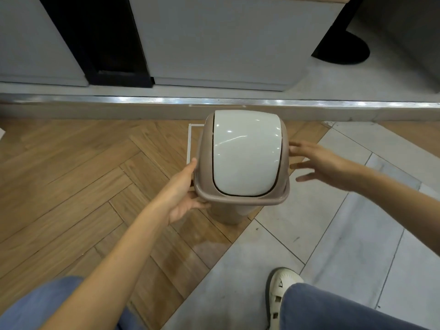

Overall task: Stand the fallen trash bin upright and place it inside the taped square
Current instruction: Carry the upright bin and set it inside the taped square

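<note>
The trash bin (242, 158) stands upright on the wooden floor, beige with a white swing lid facing up. White tape of the square (189, 144) shows only along the bin's left and far-left corner; the bin hides the other sides. My left hand (184, 194) lies flat against the bin's left side under the rim, fingers spread. My right hand (319, 163) hovers just right of the lid with fingers apart, its fingertips at or near the rim.
A raised step with a metal edge strip (214, 101) runs right behind the bin. Grey cabinets (226, 44) and a black round stand base (342, 48) sit beyond it. Grey tiles lie to the right. My knees and a white shoe (281, 296) are at the bottom.
</note>
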